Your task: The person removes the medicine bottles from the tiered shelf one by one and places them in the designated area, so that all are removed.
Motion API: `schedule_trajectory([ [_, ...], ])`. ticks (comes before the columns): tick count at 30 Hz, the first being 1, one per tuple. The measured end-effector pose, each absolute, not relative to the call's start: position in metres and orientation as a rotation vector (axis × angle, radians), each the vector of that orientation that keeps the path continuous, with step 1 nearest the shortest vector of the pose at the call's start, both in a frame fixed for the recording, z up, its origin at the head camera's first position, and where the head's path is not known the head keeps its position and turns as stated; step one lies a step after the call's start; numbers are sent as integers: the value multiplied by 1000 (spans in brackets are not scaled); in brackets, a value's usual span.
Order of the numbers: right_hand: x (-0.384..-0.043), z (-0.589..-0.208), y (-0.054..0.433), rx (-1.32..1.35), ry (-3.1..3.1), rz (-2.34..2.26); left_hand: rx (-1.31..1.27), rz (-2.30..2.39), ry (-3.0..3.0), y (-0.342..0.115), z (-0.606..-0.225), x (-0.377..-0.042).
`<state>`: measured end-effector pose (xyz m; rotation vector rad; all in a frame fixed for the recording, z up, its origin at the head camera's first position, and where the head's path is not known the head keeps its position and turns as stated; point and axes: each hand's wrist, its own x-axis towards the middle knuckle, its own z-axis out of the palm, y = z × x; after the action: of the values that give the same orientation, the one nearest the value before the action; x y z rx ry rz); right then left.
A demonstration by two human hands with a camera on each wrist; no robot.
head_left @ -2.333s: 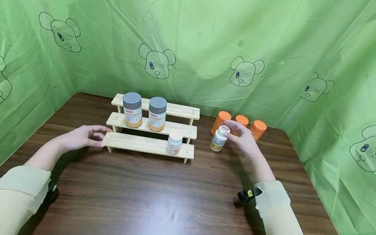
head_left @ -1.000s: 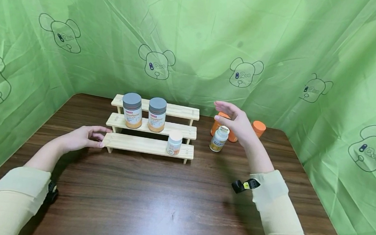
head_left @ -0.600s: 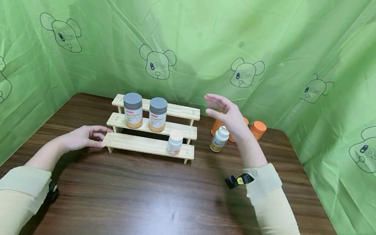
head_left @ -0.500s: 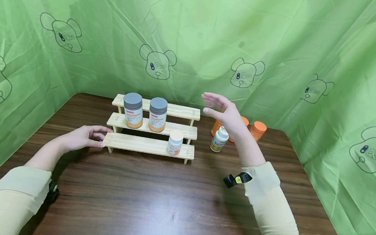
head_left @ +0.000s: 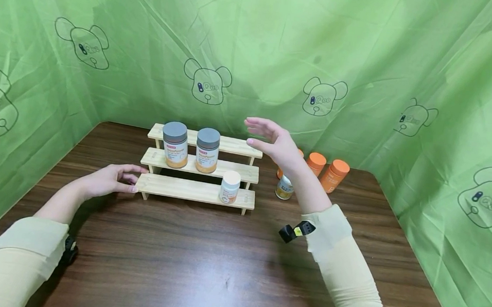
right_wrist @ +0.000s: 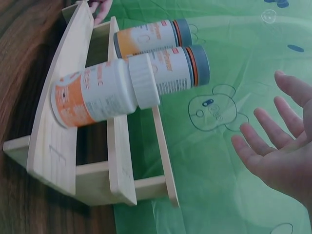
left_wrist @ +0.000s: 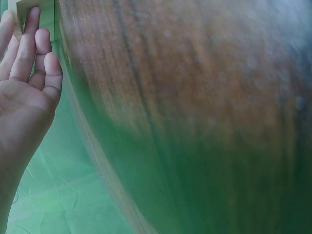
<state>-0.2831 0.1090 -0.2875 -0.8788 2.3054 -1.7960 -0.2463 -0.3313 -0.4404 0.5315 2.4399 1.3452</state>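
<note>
A three-step wooden display rack (head_left: 203,142) stands toward the back of the table. My left hand (head_left: 105,180) holds the left end of its lowest step between thumb and fingers. Two grey-lidded jars (head_left: 175,147) stand on the middle step. On the right part of the lowest step is a small white pill bottle (head_left: 229,191), upright, its orange-and-white label plain in the right wrist view. My right hand (head_left: 277,144) hovers above and right of the rack, fingers spread and holding nothing. Its forearm partly covers a white bottle with a gold label (head_left: 284,190).
Right of the rack stand three orange-capped bottles (head_left: 334,176), the leftmost mostly hidden behind my right hand and forearm. Green cloth (head_left: 256,37) with bear drawings hangs behind and along both sides. The dark wooden table (head_left: 201,262) extends in front.
My right hand has let go of the gold-labelled bottle, risen, and moved left toward the rack. That bottle still stands on the table. My left hand stays at the rack's end.
</note>
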Motion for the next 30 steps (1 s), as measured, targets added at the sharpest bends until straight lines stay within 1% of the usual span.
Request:
schedule_trajectory([
  [8, -282, -286, 89, -918, 2246, -1788, 531, 1357, 2425, -331, -439, -246],
  [16, -289, -294, 72, -931, 2273, -1779, 544, 1371, 2423, -330, -435, -243],
  [23, -292, -298, 59, -898, 2297, -1733, 583, 1346, 2460, -330, -435, -243],
  [30, -296, -309, 45, -847, 2261, -1737, 550, 1363, 2431, -330, -434, -242],
])
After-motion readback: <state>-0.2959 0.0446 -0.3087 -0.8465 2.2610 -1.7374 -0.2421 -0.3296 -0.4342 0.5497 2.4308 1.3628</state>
